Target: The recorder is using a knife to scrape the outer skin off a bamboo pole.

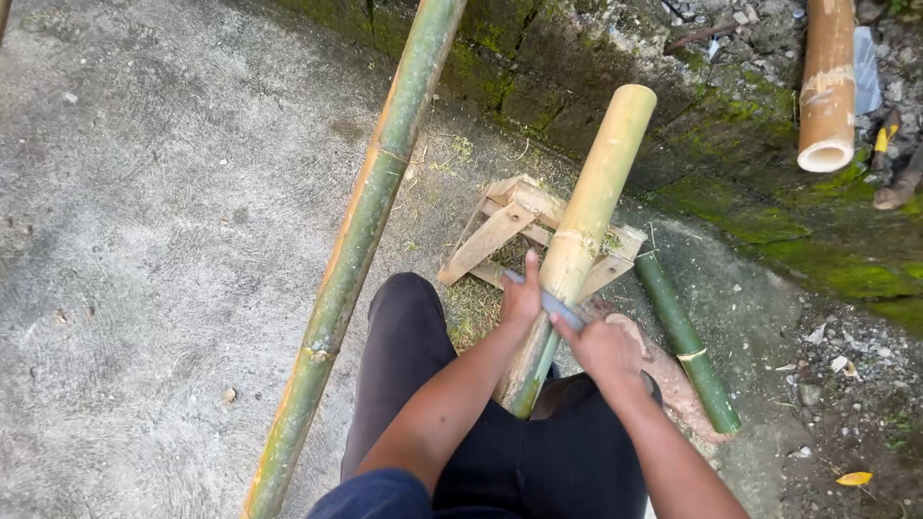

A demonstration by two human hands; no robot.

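Observation:
A pale yellow-green bamboo section (586,216) leans from between my knees up onto a small wooden stand (510,226). A grey blade (562,308) lies across the bamboo. My left hand (521,293) presses on the blade's far end, fingers flat. My right hand (601,348) grips the blade's near end, just right of the bamboo. My legs in dark trousers (413,336) straddle the piece.
A long green bamboo pole (361,235) runs diagonally across the concrete floor (154,211) at my left. A short green bamboo piece (685,341) lies at right. Another tan bamboo tube (827,86) rests on a mossy stone ledge (750,207) with rubble behind.

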